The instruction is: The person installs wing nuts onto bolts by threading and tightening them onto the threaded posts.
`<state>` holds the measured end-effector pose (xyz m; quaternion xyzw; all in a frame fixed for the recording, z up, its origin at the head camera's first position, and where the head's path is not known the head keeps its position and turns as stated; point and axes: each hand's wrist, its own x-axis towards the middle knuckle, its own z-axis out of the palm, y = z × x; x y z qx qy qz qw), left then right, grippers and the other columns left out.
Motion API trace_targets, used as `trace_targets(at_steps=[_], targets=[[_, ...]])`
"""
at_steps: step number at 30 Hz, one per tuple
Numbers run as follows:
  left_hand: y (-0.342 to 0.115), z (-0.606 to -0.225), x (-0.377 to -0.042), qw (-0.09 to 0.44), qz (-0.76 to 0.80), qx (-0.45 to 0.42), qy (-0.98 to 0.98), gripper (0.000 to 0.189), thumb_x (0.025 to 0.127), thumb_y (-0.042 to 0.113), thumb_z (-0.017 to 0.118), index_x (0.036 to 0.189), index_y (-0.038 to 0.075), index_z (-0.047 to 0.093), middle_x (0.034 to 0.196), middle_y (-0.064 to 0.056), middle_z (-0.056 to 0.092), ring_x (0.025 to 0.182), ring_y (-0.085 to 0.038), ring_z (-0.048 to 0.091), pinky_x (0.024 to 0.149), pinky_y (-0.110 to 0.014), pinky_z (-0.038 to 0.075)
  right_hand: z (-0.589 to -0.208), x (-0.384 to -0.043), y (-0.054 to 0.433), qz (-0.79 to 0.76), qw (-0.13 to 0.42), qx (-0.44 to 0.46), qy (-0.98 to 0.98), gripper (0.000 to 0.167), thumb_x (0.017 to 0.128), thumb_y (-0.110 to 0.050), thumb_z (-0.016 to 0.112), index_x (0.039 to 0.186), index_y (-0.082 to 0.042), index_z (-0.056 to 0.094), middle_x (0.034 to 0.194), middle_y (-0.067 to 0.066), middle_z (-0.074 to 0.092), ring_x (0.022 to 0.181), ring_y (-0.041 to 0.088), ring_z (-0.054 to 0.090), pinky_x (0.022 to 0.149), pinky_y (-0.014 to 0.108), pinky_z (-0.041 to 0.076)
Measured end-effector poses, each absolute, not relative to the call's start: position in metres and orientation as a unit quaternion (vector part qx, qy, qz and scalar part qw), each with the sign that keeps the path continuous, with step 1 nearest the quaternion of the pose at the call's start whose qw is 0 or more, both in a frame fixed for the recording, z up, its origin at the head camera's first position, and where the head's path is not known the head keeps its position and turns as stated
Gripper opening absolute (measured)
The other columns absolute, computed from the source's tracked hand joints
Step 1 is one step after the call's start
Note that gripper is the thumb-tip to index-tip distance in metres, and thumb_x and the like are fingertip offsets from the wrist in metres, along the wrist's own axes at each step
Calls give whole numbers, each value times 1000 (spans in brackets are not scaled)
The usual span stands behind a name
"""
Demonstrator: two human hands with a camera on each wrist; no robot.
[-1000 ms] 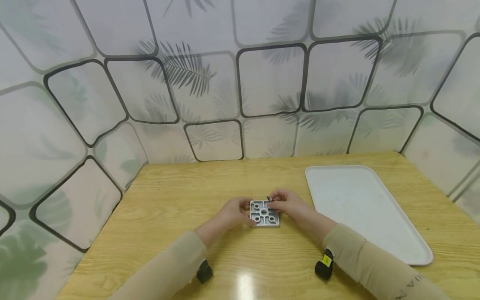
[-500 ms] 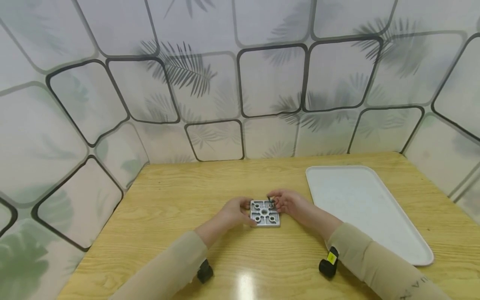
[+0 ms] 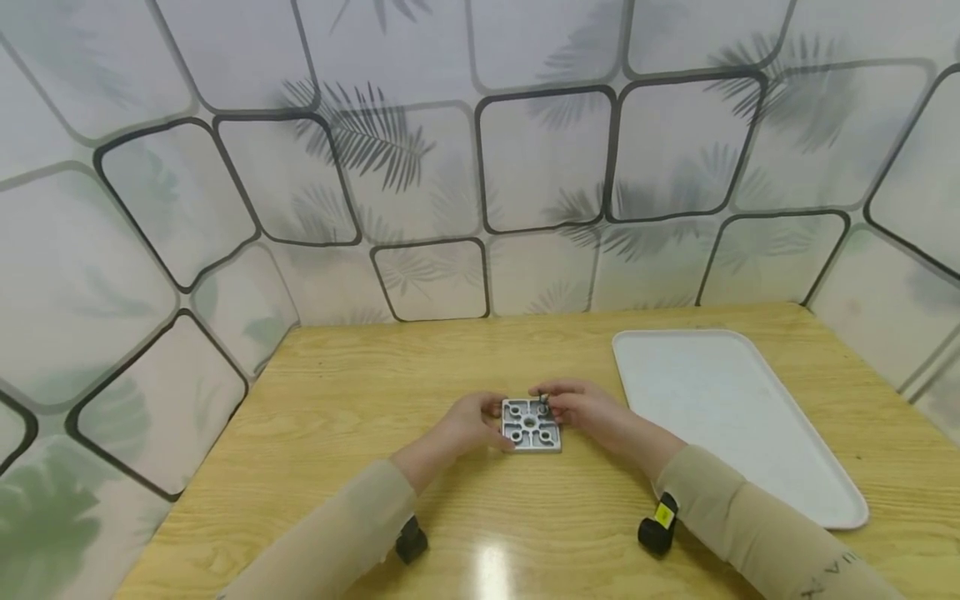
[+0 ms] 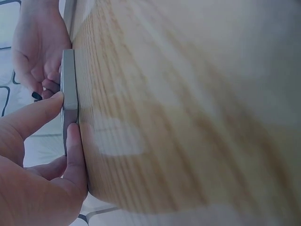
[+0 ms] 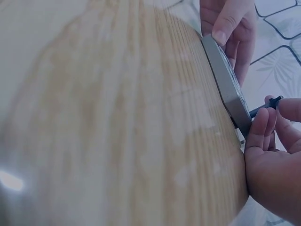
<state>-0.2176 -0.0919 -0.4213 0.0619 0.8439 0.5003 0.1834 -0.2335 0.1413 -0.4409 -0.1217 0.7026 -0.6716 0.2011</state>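
Observation:
A square silver metal plate (image 3: 530,423) with round bosses and a center hole lies flat on the wooden table. My left hand (image 3: 468,427) holds it by the left side, thumb at the near corner and fingers at the far one. At the plate's far right corner, my right hand (image 3: 585,407) pinches a dark bolt (image 5: 266,107) by its head end. The threaded shank points down at the plate's upper face in the right wrist view, its tip right at the corner boss. Other right fingers rest against the plate's edge.
A white rectangular tray (image 3: 727,417) lies on the table (image 3: 360,375) to the right, close beside my right forearm. Behind the table hangs a patterned cloth wall (image 3: 540,167). Both wrists carry small black cameras.
The right hand's fingers opened out around the bolt half a second ago and have now closed in on its head again. The plate and left hand stay put.

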Motion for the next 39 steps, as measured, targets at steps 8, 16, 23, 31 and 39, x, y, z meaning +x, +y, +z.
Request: trace_targets(at_steps=[8,16,23,31,39], targets=[[-90,-421,-218,184,497,58,846,81,76,-6,88,149,-4,54,125,-15,68,97,-19,64,93,-31,57,-441,-232,140,-649,184,-100,732,39,102,-6,56,135,15,57,112,2,68,96,6,60,84,19,54],[-89,-419,-217,186,491,54,849,81,76,-5,88,150,-2,55,125,-14,67,97,-19,62,94,-32,56,-443,-234,139,-645,173,-103,737,31,100,-3,58,127,13,59,105,-1,66,92,7,60,82,21,54],[-89,-417,-217,183,490,60,850,78,77,-6,88,148,-3,56,123,-14,68,96,-19,63,92,-31,56,-442,-233,134,-630,156,-82,756,32,97,-5,66,125,9,59,101,0,64,92,9,59,80,21,54],[-89,-418,-216,178,491,57,851,79,75,-9,87,148,-4,56,122,-15,69,96,-19,64,94,-32,57,-442,-240,139,-701,199,-92,679,53,86,7,46,138,16,45,90,-5,57,80,5,55,74,17,52],[-90,-419,-216,176,491,58,851,80,74,-9,88,148,-4,56,122,-15,69,95,-19,64,94,-32,57,-443,-239,143,-689,213,-118,683,52,95,3,44,145,19,47,116,0,61,90,7,57,83,20,53]])
